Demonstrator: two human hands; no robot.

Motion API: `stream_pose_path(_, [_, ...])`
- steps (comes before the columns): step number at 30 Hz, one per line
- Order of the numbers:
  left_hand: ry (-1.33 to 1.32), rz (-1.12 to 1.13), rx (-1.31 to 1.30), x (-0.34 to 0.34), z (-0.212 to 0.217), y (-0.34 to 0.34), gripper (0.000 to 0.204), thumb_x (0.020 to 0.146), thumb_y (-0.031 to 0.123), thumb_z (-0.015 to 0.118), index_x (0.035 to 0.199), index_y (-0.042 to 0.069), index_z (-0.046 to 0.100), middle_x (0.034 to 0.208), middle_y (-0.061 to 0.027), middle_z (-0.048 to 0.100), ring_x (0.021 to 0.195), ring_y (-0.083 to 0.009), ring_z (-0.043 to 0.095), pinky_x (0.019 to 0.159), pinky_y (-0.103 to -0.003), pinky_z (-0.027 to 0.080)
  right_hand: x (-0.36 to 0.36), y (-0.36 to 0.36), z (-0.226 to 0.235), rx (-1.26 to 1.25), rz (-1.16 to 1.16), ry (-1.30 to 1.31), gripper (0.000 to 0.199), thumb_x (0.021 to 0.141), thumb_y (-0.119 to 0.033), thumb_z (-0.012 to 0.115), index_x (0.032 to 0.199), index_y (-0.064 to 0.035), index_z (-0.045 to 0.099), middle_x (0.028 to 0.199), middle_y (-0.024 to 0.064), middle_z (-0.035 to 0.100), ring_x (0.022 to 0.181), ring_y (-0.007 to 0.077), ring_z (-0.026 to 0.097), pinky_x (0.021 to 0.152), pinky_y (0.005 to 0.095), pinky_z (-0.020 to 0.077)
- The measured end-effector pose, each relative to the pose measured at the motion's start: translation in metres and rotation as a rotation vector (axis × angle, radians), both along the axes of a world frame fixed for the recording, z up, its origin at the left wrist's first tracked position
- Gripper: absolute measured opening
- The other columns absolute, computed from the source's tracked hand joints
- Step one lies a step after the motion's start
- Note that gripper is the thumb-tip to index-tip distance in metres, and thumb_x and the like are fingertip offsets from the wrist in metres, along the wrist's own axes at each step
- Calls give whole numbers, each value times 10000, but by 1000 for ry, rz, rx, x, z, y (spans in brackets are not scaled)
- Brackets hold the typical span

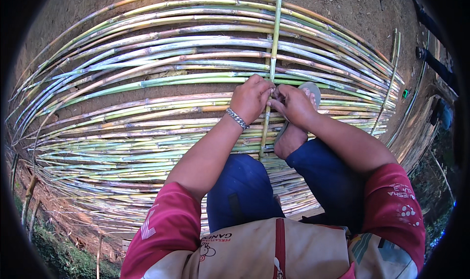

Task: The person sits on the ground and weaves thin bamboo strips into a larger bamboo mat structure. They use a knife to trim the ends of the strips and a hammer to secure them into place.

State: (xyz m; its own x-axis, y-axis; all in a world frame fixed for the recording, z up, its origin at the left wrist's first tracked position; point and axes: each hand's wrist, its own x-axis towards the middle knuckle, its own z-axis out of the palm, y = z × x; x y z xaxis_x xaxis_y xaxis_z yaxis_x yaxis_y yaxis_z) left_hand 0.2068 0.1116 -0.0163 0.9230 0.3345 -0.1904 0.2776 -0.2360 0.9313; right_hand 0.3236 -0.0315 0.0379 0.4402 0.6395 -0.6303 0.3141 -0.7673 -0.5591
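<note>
Where the left hand (pixel 250 100) and right hand (pixel 293 105) meet, the green pole (pixel 275 36) is partly hidden — anything they pinch there is too small to tell. The top edge cuts the pole off; dark shapes (pixel 435 66) at the right rim are blurred.

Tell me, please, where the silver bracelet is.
In the head view, the silver bracelet circles the wrist just below the left hand, left of the crosswise cane.

The person wore a beige-fronted top (pixel 245 247) with a red zip (pixel 279 244) and printed crimson sleeves (pixel 391 205), blue trousers (pixel 245 181), a silver chain bracelet (pixel 237 118) and a greyish sandal (pixel 312 86).
</note>
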Motion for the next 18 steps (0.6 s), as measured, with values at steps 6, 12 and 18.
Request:
stream_pose_path(6, [-19,15,-3,-9,-3,-2,108,925,146,714,1020,110,752,953,-100,676,835,-342,702,748,-442,578,-12,-4,-12,71,155,-223,229,970,-247,678,905,-30,641,869,198,707,806,419,687,733,520,527])
stream_pose_path(12, [30,9,-114,-4,2,7,104,934,74,705,1023,27,730,993,-117,689,854,-288,720,764,-386,577,-21,0,-14,-5,203,-307,252,992,-222,603,869,-5,640,786,244,691,720,452,684,694,551,541])
stream_pose_path(18, [113,393,-314,-35,25,-49,224,916,39,695,1129,-22,661,1014,-147,695,885,-258,728,792,-353,583,-14,6,-10,-45,228,-240,260,987,-225,600,869,0,656,766,265,689,733,455,693,716,574,538])
